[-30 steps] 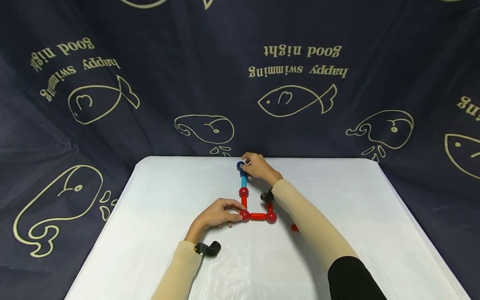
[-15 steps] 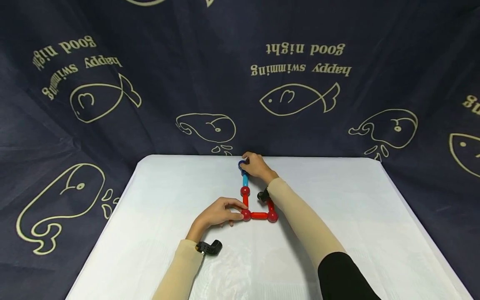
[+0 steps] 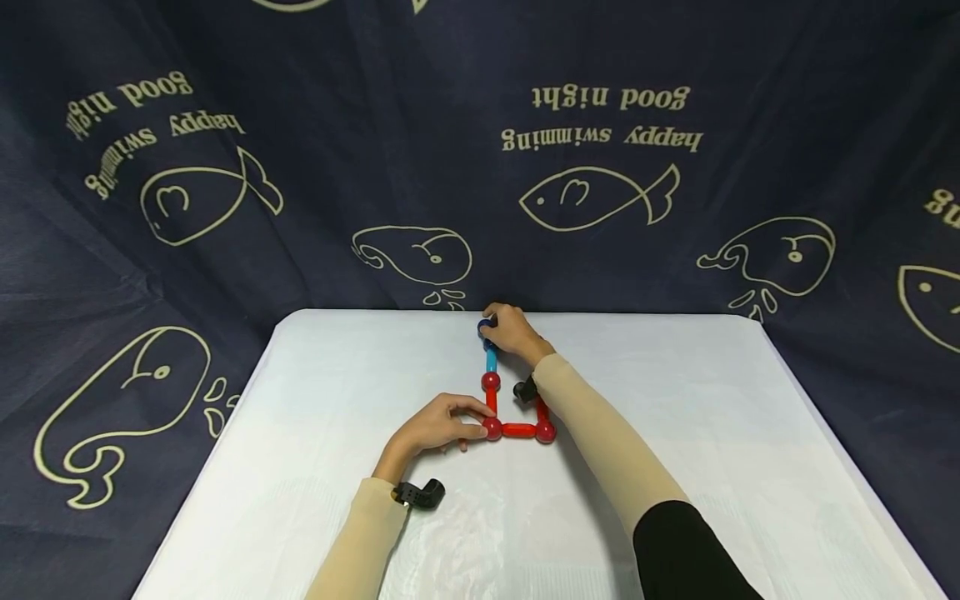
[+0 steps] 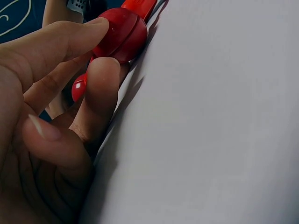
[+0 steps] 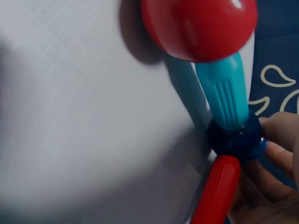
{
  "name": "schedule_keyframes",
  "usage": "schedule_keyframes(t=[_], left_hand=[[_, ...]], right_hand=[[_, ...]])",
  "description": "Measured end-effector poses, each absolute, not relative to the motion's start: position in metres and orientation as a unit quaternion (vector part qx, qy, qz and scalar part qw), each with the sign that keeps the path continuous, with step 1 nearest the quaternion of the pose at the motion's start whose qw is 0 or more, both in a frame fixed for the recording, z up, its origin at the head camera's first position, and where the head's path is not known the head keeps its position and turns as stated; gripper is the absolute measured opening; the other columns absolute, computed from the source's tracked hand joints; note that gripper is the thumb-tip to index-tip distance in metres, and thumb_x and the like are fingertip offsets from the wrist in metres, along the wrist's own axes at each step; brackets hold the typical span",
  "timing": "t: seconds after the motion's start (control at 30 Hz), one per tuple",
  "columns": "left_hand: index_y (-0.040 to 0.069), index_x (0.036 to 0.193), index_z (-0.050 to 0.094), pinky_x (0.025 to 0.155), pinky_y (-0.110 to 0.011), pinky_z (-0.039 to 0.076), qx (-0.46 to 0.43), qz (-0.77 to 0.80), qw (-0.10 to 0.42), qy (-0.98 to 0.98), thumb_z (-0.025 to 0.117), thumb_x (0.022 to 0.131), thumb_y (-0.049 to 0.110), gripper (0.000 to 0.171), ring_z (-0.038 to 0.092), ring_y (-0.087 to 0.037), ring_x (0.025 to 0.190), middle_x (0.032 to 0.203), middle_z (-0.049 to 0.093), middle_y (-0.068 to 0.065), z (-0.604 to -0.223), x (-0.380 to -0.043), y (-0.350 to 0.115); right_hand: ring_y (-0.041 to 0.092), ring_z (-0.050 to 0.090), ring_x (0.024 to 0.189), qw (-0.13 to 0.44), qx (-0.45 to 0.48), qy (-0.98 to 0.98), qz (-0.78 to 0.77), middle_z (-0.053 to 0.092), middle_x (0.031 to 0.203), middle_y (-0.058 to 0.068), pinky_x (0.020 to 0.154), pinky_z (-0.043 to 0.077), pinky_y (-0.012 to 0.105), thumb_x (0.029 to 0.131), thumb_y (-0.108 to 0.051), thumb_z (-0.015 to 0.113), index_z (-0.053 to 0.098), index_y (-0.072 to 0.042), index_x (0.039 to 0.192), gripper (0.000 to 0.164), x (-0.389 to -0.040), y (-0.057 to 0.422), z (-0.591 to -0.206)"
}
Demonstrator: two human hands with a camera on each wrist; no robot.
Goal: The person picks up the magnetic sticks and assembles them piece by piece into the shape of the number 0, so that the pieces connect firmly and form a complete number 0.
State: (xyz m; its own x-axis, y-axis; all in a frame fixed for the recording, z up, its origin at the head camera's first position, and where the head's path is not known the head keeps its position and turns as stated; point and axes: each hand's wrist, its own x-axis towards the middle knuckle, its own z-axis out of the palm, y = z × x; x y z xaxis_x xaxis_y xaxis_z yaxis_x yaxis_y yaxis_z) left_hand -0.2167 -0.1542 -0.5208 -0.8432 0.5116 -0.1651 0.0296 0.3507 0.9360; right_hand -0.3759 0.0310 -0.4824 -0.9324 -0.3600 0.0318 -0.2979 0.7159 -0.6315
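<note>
Red and blue magnetic rods and balls form a connected shape on the white table. With thumb and finger, my left hand [image 3: 442, 425] pinches the red ball [image 4: 122, 35] at the near left corner. A red rod [image 3: 519, 430] joins that ball to another red ball [image 3: 546, 431] on its right. Going away from the corner, there is a red rod [image 3: 491, 402], a red ball [image 3: 491, 381] and a light blue rod [image 5: 224, 91]. At the far end, my right hand [image 3: 513, 331] grips a dark blue ball [image 5: 238, 137]. From it extends a red rod [image 5: 217, 191], seen in the right wrist view.
A white sheet covers the table [image 3: 360, 358], whose far edge lies just beyond the right hand. Behind hangs a dark blue curtain [image 3: 450, 150] with fish and whale outlines. The right forearm [image 3: 600, 433] crosses over the right side of the shape, hiding part of it.
The right forearm has shifted slightly left, and a loose red piece seen beside it earlier is no longer visible. Both hands keep their holds; the whole view has shifted a little.
</note>
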Motion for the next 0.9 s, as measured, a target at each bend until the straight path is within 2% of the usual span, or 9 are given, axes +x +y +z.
schedule_keyframes(t=[0.13,0.47,0.8,0.9], left_hand=[[0.026,0.115,0.077,0.042,-0.024,0.040,0.176,0.543,0.220,0.791,0.079,0.092,0.027,0.024,0.062,-0.014,0.054,0.104,0.074,0.001,-0.521,-0.217,-0.153],[0.028,0.115,0.076,0.042,-0.024,0.040,0.170,0.544,0.225,0.790,0.080,0.091,0.028,0.024,0.062,-0.014,0.054,0.103,0.074,0.000,-0.523,-0.218,-0.154],[0.028,0.114,0.076,0.042,-0.024,0.040,0.168,0.545,0.222,0.791,0.080,0.090,0.029,0.024,0.063,-0.014,0.055,0.104,0.074,-0.001,-0.526,-0.218,-0.154],[0.028,0.114,0.077,0.041,-0.024,0.039,0.169,0.544,0.218,0.793,0.080,0.090,0.028,0.024,0.062,-0.014,0.054,0.104,0.074,0.000,-0.526,-0.218,-0.154]], right_hand=[[0.028,0.066,0.108,0.038,-0.181,0.921,-0.342,0.069,0.123,0.017,0.095,0.056,0.041,0.100,-0.018,0.066,0.065,-0.004,0.131,0.034,-0.373,0.038,-0.476],[0.029,0.068,0.110,0.030,-0.219,0.907,-0.358,0.068,0.125,0.017,0.095,0.057,0.042,0.099,-0.018,0.068,0.066,-0.001,0.130,0.035,-0.358,0.056,-0.459],[0.030,0.073,0.102,0.014,-0.224,0.897,-0.381,0.071,0.123,0.018,0.082,0.060,0.039,0.097,-0.020,0.070,0.068,0.000,0.129,0.038,-0.334,0.078,-0.458],[0.029,0.073,0.102,0.019,-0.220,0.900,-0.375,0.071,0.124,0.018,0.083,0.060,0.039,0.097,-0.023,0.071,0.068,0.000,0.130,0.041,-0.327,0.086,-0.462]])
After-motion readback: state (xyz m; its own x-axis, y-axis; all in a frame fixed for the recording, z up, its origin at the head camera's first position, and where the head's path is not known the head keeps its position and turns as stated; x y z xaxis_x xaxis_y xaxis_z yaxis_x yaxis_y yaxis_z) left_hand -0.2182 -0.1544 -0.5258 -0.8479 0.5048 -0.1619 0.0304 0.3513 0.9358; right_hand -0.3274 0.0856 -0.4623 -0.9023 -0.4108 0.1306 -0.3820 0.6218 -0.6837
